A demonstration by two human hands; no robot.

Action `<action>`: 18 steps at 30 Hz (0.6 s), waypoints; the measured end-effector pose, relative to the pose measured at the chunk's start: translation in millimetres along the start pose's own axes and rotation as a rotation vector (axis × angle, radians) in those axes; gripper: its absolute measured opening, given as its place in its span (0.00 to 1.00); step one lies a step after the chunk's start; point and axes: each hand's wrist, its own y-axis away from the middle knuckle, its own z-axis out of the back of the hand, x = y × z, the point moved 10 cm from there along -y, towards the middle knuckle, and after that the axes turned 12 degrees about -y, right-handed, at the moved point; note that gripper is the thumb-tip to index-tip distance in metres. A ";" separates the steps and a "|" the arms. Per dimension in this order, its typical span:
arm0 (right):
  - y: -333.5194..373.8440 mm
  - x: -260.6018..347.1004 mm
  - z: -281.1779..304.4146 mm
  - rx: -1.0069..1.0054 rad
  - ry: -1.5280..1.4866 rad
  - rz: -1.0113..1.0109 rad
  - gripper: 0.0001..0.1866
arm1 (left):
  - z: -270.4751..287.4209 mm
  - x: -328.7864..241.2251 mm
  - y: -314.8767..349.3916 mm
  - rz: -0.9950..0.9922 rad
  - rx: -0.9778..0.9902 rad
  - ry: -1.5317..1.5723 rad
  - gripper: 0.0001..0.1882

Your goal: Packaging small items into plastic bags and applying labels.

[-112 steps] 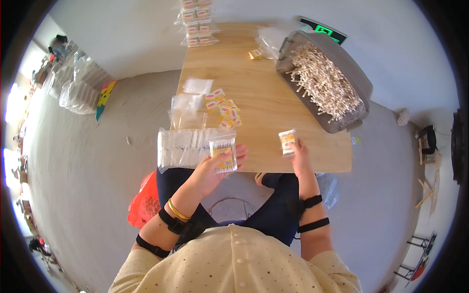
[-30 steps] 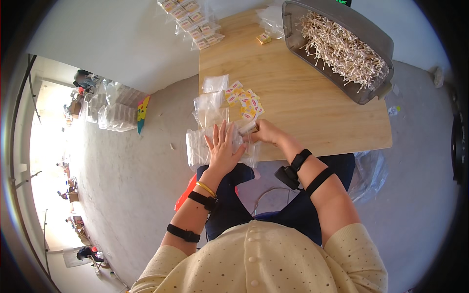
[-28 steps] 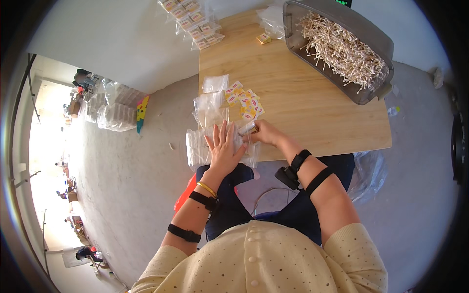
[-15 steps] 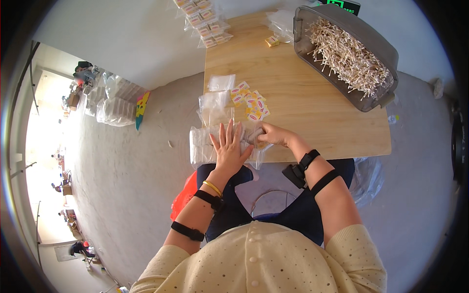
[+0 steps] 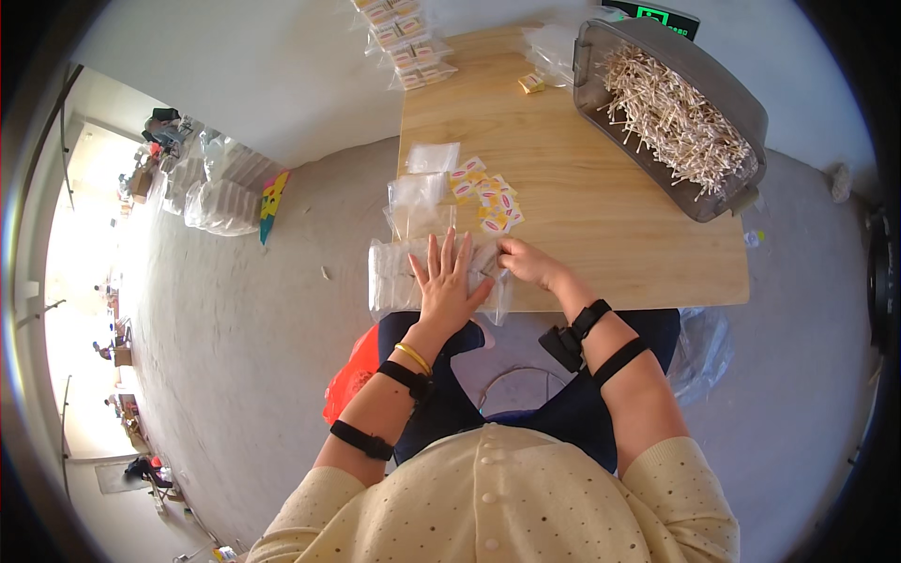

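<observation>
Head view: L hand (image 5: 447, 291) & R hand (image 5: 527, 265), apart a few secs ago, are now meeting at the bag (image 5: 396, 293), which is lying along the table's (image 5: 619, 258) near L edge w/ white packs (image 5: 387, 261) showing inside. L hand is spreading wide, palm down on it; R hand is bending narrow at its R end, can't tell if it's pinching a pack or just film. Main risk, prob.: film tearing or bunching b/c R hand is working there while L is pinning. Packs could be skewing if L is pressing too hard. Cards (image 5: 495, 202) & sm. bags (image 5: 418, 192) are lying just beyond, so a careless reach might be scattering them.
</observation>
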 end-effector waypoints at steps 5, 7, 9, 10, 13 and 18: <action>21.3 35.8 6.7 -0.291 0.484 0.308 0.14 | -0.8 0.9 0.5 0.005 0.001 0.007 0.46; 31.2 53.1 -0.9 -0.380 0.643 0.395 0.14 | 0.5 5.2 2.9 0.014 0.004 0.003 0.46; 30.5 36.9 4.4 -0.385 0.554 0.225 0.11 | 1.2 2.9 2.1 0.010 0.000 0.010 0.46; 30.1 34.0 2.3 -0.388 0.556 0.222 0.11 | 1.5 2.5 2.2 0.007 0.001 0.013 0.46; 25.5 22.6 2.1 -0.343 0.342 0.346 0.10 | 2.9 -2.1 0.3 -0.007 0.008 0.045 0.47; 30.4 14.8 6.4 -0.318 0.229 0.372 0.11 | 2.4 -18.6 2.3 -0.096 0.007 -0.107 0.40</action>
